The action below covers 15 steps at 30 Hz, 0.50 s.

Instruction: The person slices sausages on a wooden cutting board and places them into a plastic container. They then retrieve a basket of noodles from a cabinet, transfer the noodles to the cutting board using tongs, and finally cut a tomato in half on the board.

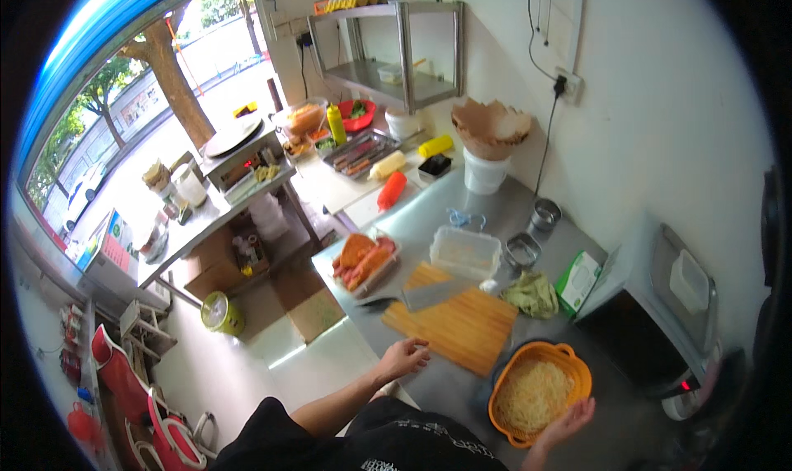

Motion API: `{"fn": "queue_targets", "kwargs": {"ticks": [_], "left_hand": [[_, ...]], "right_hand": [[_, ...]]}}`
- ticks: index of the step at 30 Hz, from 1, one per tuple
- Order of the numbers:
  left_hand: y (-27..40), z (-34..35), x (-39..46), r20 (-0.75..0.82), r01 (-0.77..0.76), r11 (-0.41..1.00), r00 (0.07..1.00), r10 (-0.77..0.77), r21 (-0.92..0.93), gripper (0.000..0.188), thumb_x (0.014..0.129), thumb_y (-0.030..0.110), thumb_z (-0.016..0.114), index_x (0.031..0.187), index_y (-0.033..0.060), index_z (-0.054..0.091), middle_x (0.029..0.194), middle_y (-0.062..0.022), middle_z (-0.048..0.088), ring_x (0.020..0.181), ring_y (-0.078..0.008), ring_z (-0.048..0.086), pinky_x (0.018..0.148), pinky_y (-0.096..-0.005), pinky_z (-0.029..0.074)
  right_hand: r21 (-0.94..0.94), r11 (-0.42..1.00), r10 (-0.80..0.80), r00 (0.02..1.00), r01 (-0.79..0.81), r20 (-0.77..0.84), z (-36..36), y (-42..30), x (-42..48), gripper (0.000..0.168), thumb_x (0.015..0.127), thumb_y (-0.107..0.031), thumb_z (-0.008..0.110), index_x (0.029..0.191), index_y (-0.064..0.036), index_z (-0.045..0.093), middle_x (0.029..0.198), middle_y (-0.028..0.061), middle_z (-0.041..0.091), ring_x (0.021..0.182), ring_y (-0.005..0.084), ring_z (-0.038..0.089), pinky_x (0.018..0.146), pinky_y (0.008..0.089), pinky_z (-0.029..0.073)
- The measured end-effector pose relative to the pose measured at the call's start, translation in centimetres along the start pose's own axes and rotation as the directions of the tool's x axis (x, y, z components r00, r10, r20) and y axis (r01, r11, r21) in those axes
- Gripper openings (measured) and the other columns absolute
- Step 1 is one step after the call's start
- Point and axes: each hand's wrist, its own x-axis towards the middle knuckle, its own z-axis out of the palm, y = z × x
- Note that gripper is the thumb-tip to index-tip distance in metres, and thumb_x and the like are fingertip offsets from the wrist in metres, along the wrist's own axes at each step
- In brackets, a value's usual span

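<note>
My left hand hovers by the near edge of a steel table, fingers apart and loosely curled, holding nothing. Just beyond it lies a wooden cutting board, with a cleaver resting across its far part, dark handle to the left. My right hand is at the lower right rim of an orange plastic basket, palm up with fingers extended. Whether it touches the rim cannot be told. Pale shredded food or noodles fill the basket.
Past the board are a container of reddish meat, a clear plastic tub and steel bowls. A green cloth, a green-white box and a microwave oven stand right. Sauce bottles and a skewer tray lie farther back.
</note>
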Motion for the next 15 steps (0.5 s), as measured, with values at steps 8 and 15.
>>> {"fn": "queue_targets", "kwargs": {"ticks": [8,15], "left_hand": [[4.0,-10.7,7.4,-0.069,-0.295,0.905,0.941,0.33,0.305,0.031,0.084,0.021,0.055,0.108,0.0017,0.057,0.082,-0.0117,0.066,0.073,-0.0182,0.064,0.067,-0.0299,0.049],[5.4,-17.6,11.5,-0.068,-0.27,0.951,0.957,0.283,0.151,0.029,0.083,0.015,0.056,0.108,0.0009,0.056,0.087,-0.0116,0.064,0.074,-0.0164,0.063,0.062,-0.0277,0.051]], "right_hand": [[0.014,0.999,-0.029,0.997,0.028,0.065,11.0,-5.2,-6.7,0.037,0.093,-0.013,0.044,0.129,-0.006,0.037,0.116,0.0129,0.049,0.101,0.0246,0.053,0.088,0.0345,0.044],[0.269,0.945,0.15,0.978,-0.185,0.145,15.9,-9.2,-9.4,0.036,0.093,-0.011,0.043,0.128,-0.006,0.037,0.111,0.0104,0.051,0.09,0.0184,0.055,0.075,0.0278,0.045]]}}
